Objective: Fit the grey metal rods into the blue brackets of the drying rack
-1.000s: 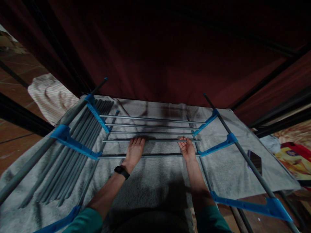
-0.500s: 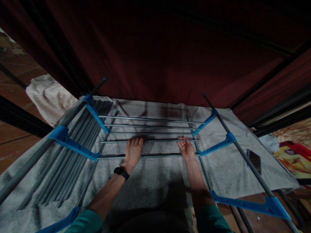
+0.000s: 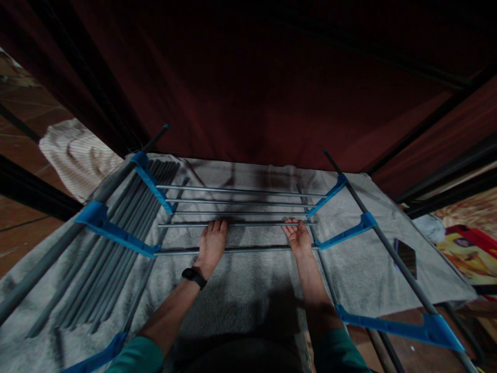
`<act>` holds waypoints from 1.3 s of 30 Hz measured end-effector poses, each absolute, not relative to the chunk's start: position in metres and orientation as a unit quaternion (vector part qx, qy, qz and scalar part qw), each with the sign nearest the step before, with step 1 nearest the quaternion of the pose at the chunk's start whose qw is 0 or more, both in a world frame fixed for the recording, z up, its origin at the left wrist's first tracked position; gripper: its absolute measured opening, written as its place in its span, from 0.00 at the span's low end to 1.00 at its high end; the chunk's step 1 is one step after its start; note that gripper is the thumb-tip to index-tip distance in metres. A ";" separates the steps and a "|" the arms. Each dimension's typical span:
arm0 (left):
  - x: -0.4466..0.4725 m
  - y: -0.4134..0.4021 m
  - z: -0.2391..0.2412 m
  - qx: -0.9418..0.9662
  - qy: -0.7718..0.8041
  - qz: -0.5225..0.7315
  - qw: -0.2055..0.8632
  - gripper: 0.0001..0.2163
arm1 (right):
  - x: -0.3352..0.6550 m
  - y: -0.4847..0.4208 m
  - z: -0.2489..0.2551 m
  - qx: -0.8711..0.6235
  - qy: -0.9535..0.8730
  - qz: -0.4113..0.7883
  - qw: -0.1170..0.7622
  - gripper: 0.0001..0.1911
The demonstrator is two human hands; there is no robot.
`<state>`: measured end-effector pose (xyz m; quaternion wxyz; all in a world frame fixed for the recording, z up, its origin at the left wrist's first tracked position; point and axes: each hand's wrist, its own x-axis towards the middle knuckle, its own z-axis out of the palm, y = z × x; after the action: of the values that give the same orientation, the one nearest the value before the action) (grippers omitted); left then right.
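A thin grey metal rod (image 3: 254,224) lies crosswise in front of me, apart from the blue brackets at its two ends. My left hand (image 3: 213,242), wearing a black wristband, is closed over it with the back of the hand up. Palm upward, my right hand (image 3: 298,239) holds the same rod near its right end with curled fingers. Just nearer to me, another crossbar (image 3: 258,249) spans between a left blue bracket (image 3: 120,234) and a right blue bracket (image 3: 347,235). Several more crossbars (image 3: 240,191) run between the far brackets.
Several loose grey tubes (image 3: 116,248) lie side by side on the grey cloth (image 3: 244,295) at left. A phone (image 3: 406,258) rests at right beside the frame's side pole (image 3: 399,264). Dark red fabric (image 3: 252,103) rises behind. A bright printed package (image 3: 466,254) sits far right.
The rod in my hands has shifted very slightly to the left, its left end now a little farther out. Both hands keep their hold.
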<state>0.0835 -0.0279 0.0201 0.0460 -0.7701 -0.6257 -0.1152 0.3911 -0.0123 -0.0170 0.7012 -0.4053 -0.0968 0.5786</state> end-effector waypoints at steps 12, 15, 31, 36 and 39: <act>0.083 -0.030 0.018 -0.767 -0.629 -0.112 0.061 0.14 | 0.389 -0.012 -0.016 -0.406 -0.102 0.582 0.697 0.12; 0.082 -0.030 0.018 -0.766 -0.630 -0.113 0.067 0.14 | 0.389 -0.013 -0.016 -0.407 -0.101 0.582 0.697 0.11; 0.081 -0.029 0.017 -0.760 -0.631 -0.139 0.061 0.14 | 0.388 -0.014 -0.016 -0.408 -0.095 0.542 0.729 0.05; 0.081 -0.029 0.016 -0.763 -0.629 -0.137 0.064 0.14 | 0.387 -0.015 -0.015 -0.399 -0.109 0.544 0.730 0.05; 0.081 -0.029 0.015 -0.760 -0.633 -0.133 0.065 0.14 | 0.386 -0.015 -0.014 -0.400 -0.109 0.542 0.731 0.06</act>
<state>0.0808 -0.0291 0.0150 0.0654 -0.7601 -0.6327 -0.1328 0.3858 -0.0148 -0.0141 0.7313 -0.3998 -0.1088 0.5418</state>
